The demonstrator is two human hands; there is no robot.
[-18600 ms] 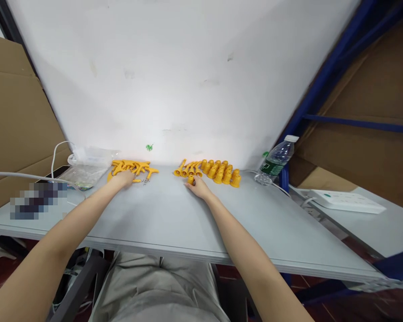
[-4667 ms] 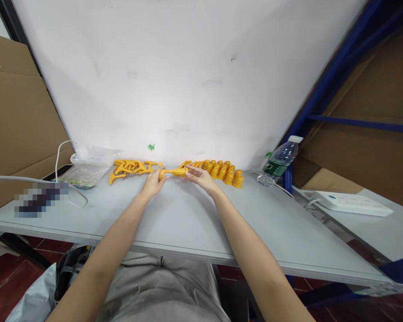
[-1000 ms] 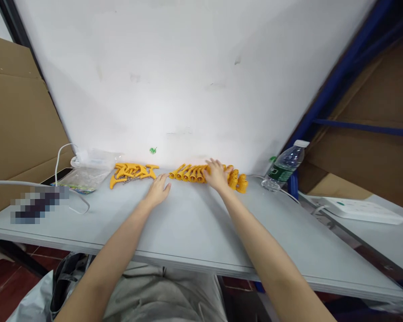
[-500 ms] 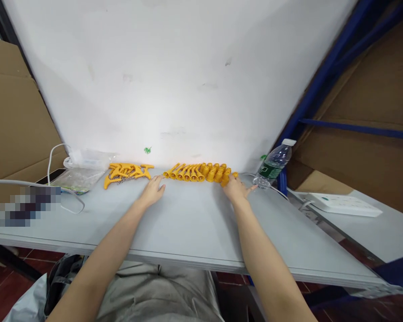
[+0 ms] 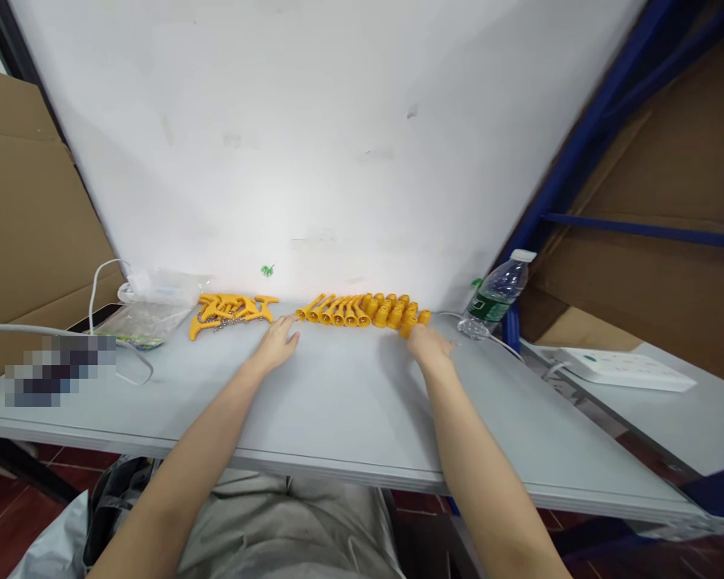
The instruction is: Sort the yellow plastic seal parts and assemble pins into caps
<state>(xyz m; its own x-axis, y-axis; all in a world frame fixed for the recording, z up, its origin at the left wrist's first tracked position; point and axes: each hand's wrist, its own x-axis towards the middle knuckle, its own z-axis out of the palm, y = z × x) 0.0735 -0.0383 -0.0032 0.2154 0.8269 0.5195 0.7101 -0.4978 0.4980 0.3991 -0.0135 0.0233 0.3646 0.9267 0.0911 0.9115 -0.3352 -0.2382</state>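
My left hand (image 5: pixel 278 344) rests on the table with its fingers stretched forward, open and holding nothing I can see. Its fingertips are beside the left end of a row of yellow funnel-shaped pieces (image 5: pixel 339 314) lying with their wide mouths toward me. My right hand (image 5: pixel 429 344) is at the right end, close to a cluster of yellow cup-shaped pieces (image 5: pixel 392 310). Its fingers are blurred and partly hidden, so their grip is unclear. Left of my left hand lies a pile of yellow T-shaped handles (image 5: pixel 232 309) with small metal parts, perhaps chains.
A clear water bottle (image 5: pixel 495 297) stands right of my right hand, by a white cable. Plastic bags (image 5: pixel 150 315) and cables lie at the left. A white power strip (image 5: pixel 627 368) is on the right-hand surface. A white panel (image 5: pixel 338 161) rises behind the table (image 5: pixel 350 402).
My right hand has drawn slightly back from the yellow cups, and its spread thumb has folded in. My left hand has stayed in place. The view has shifted slightly.
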